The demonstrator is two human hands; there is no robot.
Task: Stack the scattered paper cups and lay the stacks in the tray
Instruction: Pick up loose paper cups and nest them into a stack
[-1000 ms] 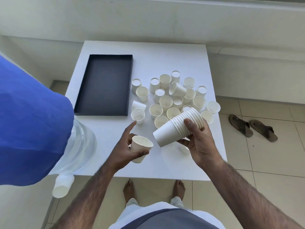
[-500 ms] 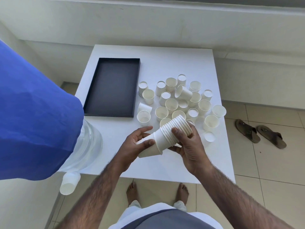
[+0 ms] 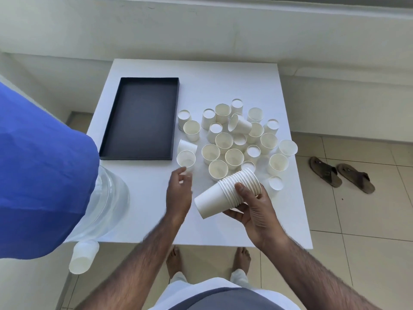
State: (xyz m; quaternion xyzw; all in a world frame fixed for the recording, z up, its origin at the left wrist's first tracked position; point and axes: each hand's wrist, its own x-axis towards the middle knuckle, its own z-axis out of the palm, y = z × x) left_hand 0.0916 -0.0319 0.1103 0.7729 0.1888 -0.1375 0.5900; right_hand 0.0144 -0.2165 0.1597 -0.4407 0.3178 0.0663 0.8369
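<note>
My right hand [image 3: 254,209] grips a stack of white paper cups [image 3: 225,194], held on its side above the white table [image 3: 223,77], bottom end pointing left. My left hand [image 3: 178,193] is empty, fingers apart, its fingertips just below an upright loose cup [image 3: 186,159]. Several scattered paper cups [image 3: 234,139] stand upright, upside down or tipped over on the right half of the table. The black tray [image 3: 138,118] lies empty on the table's left side.
A big clear water bottle [image 3: 105,202] with a blue cover [image 3: 40,175] stands at the table's left front corner, a cup [image 3: 83,257] over its neck. A pair of sandals [image 3: 342,176] lies on the tiled floor to the right. My bare feet show below the table's front edge.
The single cup from my left hand has gone onto the bottom of the stack. My left hand has let go and moved forward toward the loose cup near the tray.
</note>
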